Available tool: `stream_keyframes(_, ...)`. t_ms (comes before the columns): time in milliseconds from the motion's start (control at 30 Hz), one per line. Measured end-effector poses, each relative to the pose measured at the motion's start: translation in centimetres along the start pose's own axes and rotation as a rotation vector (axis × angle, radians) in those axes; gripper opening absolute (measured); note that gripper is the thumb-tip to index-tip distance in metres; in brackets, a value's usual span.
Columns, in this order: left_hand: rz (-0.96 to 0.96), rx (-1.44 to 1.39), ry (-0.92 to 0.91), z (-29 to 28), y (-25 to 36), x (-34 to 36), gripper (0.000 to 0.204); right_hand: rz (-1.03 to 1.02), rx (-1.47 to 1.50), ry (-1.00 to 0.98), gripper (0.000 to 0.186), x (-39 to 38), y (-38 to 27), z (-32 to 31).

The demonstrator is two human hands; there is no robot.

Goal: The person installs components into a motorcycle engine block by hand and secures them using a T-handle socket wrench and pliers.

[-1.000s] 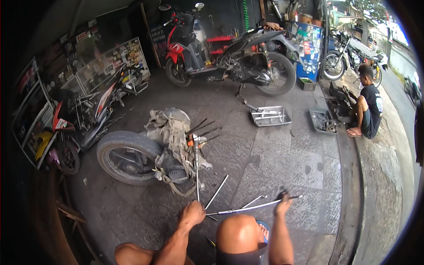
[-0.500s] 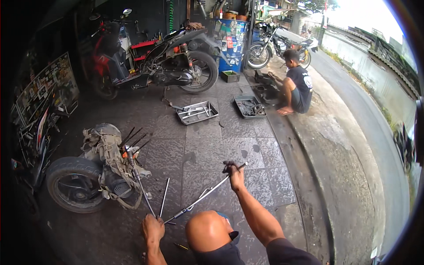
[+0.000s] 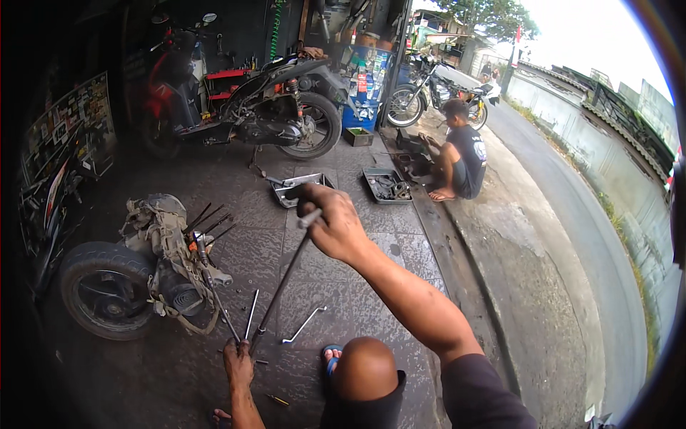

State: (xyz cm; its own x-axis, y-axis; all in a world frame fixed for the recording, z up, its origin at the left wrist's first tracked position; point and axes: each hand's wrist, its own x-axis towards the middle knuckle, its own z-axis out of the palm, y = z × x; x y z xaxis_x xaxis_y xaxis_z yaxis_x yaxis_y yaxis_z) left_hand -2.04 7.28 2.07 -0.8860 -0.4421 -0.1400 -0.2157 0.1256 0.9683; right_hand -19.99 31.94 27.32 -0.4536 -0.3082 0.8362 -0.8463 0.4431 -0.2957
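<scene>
My right hand (image 3: 332, 222) is closed around the upper end of a long metal bar (image 3: 285, 279). The bar slants down toward my left hand (image 3: 239, 363), which is closed at the lower end of a metal rod (image 3: 220, 304). That rod reaches up to a scooter engine unit (image 3: 161, 250) with its rear wheel (image 3: 107, 297) attached. My left fingers partly hide how the bar and rod meet. A bent wrench (image 3: 304, 325) and a straight metal rod (image 3: 252, 314) lie on the tiles nearby.
A screwdriver (image 3: 278, 400) lies near my left forearm. Ahead are a metal tool tray (image 3: 314, 179), a parts tray (image 3: 386, 196) and a red and black scooter (image 3: 250, 118). Another person (image 3: 464, 154) squats at the right by the kerb. My knee (image 3: 366, 368) is close by.
My right hand has risen and moved left, swinging the bar to a steeper slant. The bent wrench now lies uncovered. My left hand stays at the rod's end; the view has shifted a little.
</scene>
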Motion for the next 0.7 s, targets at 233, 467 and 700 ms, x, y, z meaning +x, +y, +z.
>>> stream_keyframes(233,-0.014,-0.255,-0.054,-0.2,-0.2,-0.2,0.017,-0.161,0.029,-0.258,0.036,6.1,-8.1,0.8)
stream_keyframes(467,0.034,-0.513,-0.081,0.2,-1.8,0.2,0.022,-0.233,-0.084,-0.355,0.032,8.4,-12.7,2.6)
stream_keyframes(700,0.054,-0.660,-0.093,1.0,-1.7,-0.1,0.032,-0.298,-0.144,-0.396,0.026,9.0,-15.6,4.1)
